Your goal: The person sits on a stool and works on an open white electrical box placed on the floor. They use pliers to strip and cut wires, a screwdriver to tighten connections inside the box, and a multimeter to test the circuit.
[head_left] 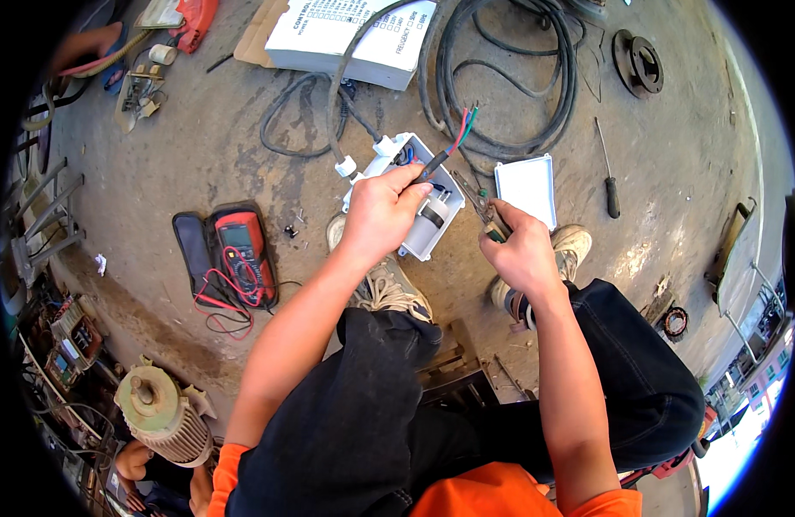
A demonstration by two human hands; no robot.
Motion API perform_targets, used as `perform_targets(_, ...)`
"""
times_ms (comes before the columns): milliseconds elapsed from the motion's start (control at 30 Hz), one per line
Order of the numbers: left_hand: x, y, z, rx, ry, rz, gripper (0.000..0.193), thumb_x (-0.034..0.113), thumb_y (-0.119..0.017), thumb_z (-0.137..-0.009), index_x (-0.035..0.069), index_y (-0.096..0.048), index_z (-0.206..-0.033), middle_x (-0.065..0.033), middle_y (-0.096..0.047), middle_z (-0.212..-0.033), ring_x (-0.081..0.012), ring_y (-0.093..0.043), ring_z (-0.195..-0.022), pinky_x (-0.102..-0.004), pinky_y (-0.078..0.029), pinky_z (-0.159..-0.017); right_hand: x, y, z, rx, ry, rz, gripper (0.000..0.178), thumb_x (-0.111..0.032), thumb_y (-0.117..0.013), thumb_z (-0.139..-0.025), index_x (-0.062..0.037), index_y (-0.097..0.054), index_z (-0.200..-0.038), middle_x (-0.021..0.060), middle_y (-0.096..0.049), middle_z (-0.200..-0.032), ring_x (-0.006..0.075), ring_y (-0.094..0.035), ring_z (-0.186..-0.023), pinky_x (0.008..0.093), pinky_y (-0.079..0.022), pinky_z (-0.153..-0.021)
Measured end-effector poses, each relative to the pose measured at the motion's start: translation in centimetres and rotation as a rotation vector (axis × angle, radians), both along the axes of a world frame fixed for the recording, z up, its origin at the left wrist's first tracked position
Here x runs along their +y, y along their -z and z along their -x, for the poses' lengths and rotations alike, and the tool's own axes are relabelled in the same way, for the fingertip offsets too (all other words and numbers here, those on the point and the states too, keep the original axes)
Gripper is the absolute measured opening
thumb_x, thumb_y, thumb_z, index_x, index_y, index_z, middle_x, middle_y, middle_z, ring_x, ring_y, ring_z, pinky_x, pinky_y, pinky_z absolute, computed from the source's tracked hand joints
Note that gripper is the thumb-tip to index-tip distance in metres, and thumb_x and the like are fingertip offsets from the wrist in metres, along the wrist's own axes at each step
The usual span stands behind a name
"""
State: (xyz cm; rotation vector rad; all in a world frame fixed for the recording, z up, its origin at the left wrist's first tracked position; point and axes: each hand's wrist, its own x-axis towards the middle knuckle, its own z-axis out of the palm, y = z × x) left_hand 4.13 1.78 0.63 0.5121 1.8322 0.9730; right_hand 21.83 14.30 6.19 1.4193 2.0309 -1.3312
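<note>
My left hand point(378, 212) is closed round a black cable point(434, 164), pinching it above a white plastic junction box point(447, 209). From the cable's stripped end, coloured wires point(466, 129), red and green among them, fan out up and to the right. Inside the box sit a grey cylinder and some wiring, partly hidden by my left hand. Two white cable glands point(385, 146) stick out of its far left side, with black cables in them. My right hand point(527, 252) grips a pair of pliers point(478, 202), whose jaws point toward the box, apart from the wires.
The white lid point(527, 191) lies right of the box, a screwdriver point(611, 191) beyond it. A red multimeter point(242, 250) with its leads rests left. Behind are coiled black cable point(571, 86) and a carton point(346, 43). An electric motor point(175, 422) and another person point(137, 465) are lower left.
</note>
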Motion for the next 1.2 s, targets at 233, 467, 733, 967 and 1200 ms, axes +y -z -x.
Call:
perform_targets(233, 0.2, 0.2, -1.0, -0.124, -0.109, -0.093, 0.022, 0.008, -0.068, -0.094, 0.001, -0.072, -0.114, -0.0082, -0.075, -0.088, -0.0111, -0.066, -0.078, -0.0294, -0.052, -0.073, -0.5, 0.9, 0.7, 0.034, 0.168, 0.256, 0.058, -0.020, -0.072, -0.079, 0.0087, -0.063, -0.128, 0.0144, -0.072, -0.092, 0.0209, -0.066, -0.079, 0.0340, -0.052, -0.079)
perform_targets(467, 0.9, 0.4, -0.8, -0.224, -0.125, -0.105, 0.030, 0.002, -0.062, -0.098, -0.001, -0.067, -0.128, -0.0080, -0.075, -0.107, -0.0118, -0.067, -0.094, -0.0280, -0.054, -0.086, -1.2, 0.7, 1.6, 0.063, 0.188, 0.323, 0.058, -0.022, -0.071, -0.078, 0.0064, -0.064, -0.129, 0.0149, -0.072, -0.091, 0.0198, -0.066, -0.079, 0.0326, -0.051, -0.077)
perform_targets(733, 1.4, 0.0, -0.6, -0.288, -0.176, -0.081, 0.031, 0.000, -0.059, -0.100, -0.004, -0.064, -0.131, -0.0083, -0.073, -0.111, -0.0113, -0.066, -0.096, -0.0270, -0.053, -0.088, -1.5, 0.3, 1.1, 0.044, 0.299, 0.418, 0.059, -0.020, -0.070, -0.079, 0.0062, -0.062, -0.131, 0.0252, -0.072, -0.094, 0.0332, -0.072, -0.089, 0.0382, -0.054, -0.083)
perform_targets(967, 0.6, 0.9, -0.6, -0.218, -0.112, -0.044, 0.027, -0.002, -0.060, -0.099, -0.005, -0.067, -0.125, -0.0094, -0.074, -0.109, -0.0106, -0.066, -0.096, -0.0267, -0.053, -0.086, -1.8, 0.4, 1.0, 0.052, 0.048, 0.074, 0.060, -0.019, -0.073, -0.079, 0.0048, -0.061, -0.133, 0.0263, -0.069, -0.109, 0.0407, -0.067, -0.101, 0.0445, -0.052, -0.089)
perform_targets(1200, 0.4, 0.6, -1.1, -0.134, -0.117, -0.042, 0.029, -0.004, -0.061, -0.096, -0.005, -0.068, -0.124, -0.0083, -0.075, -0.106, -0.0091, -0.066, -0.092, -0.0256, -0.054, -0.083, -2.1, 0.1, 1.2, 0.032, -0.002, -0.021, 0.058, -0.019, -0.075, -0.080, 0.0056, -0.061, -0.131, 0.0259, -0.067, -0.107, 0.0420, -0.066, -0.104, 0.0455, -0.051, -0.091)
